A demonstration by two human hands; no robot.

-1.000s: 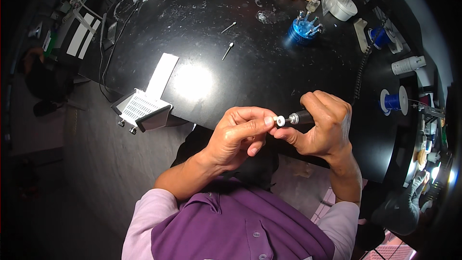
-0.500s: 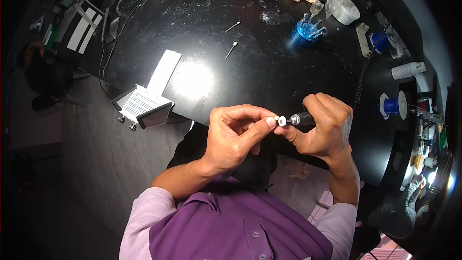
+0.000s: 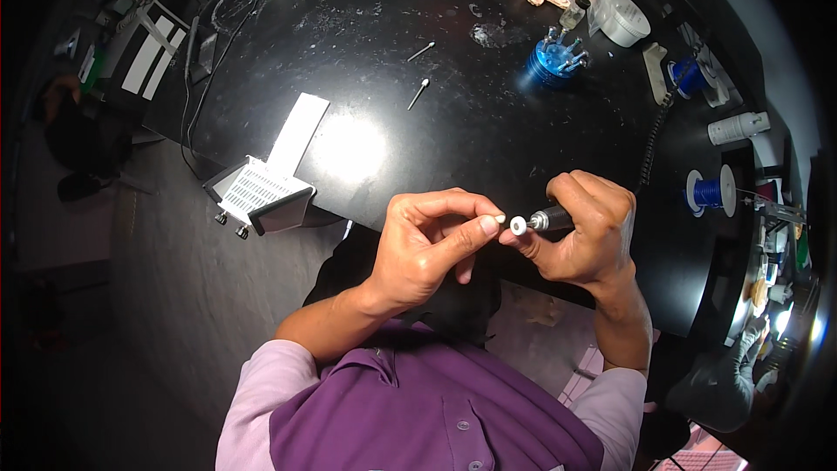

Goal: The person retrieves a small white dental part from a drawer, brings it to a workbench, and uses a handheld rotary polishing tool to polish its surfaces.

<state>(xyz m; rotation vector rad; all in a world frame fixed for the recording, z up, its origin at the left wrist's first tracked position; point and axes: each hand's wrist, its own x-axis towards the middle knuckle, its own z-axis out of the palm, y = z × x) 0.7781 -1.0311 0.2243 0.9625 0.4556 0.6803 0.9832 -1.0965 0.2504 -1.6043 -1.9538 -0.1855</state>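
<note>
Your left hand [image 3: 420, 251] pinches a small pale piece [image 3: 500, 218] just beside the white wheel [image 3: 518, 226]; your right hand [image 3: 595, 228] grips the rotary handpiece [image 3: 555, 218]. Brace both hands, fingertips clear of the wheel.

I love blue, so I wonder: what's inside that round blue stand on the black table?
Several slim, shiny metal pieces stick up from the round blue stand. Their lower ends, and anything deeper inside, are hidden.

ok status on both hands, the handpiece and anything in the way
Left hand pinching small pale piece. Right hand gripping dark handpiece, white wheel at its tip, close to the piece. Nothing visible blocking between them.
</note>
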